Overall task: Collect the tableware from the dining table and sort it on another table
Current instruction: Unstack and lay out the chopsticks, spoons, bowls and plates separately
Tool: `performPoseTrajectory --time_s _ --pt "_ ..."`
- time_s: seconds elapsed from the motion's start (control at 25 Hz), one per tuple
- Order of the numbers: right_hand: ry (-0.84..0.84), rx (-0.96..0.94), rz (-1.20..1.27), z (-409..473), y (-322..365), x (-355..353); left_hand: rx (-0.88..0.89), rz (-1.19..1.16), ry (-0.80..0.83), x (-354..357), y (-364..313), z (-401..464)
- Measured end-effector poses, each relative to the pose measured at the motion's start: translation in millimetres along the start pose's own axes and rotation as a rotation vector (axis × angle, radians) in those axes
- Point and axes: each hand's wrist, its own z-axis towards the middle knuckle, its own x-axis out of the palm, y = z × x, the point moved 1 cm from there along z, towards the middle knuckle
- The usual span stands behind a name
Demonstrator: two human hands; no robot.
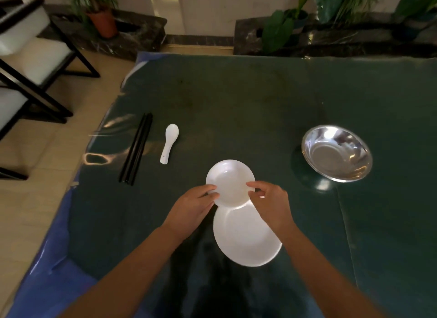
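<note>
A small white bowl [229, 180] is held by its rim between both hands, over the far edge of a larger white plate [246, 237] on the dark green table [248, 100]. My left hand [192, 208] pinches the bowl's left rim and my right hand [269, 203] pinches its right rim. A white ceramic spoon [169, 142] lies to the left, and black chopsticks [136, 148] lie beyond it near the table's left edge. A shiny steel bowl [337, 153] sits at the right.
Black-framed chairs with white cushions [28, 57] stand on the tiled floor at the left. Potted plants [101, 17] and dark stone planters [331, 38] line the wall behind the table. Blue cloth [47, 270] shows under the green cover at the near left.
</note>
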Motion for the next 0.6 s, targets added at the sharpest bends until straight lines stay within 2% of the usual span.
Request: performPoseTrajectory --time_s 0.28,0.6 --pt "0.044 -0.099 -0.093 110 48 41 -0.099 0.048 -0.08 -16 89 63" --pt "0.067 -0.066 -0.146 162 45 85 -0.134 0.012 -0.01 20 150 81"
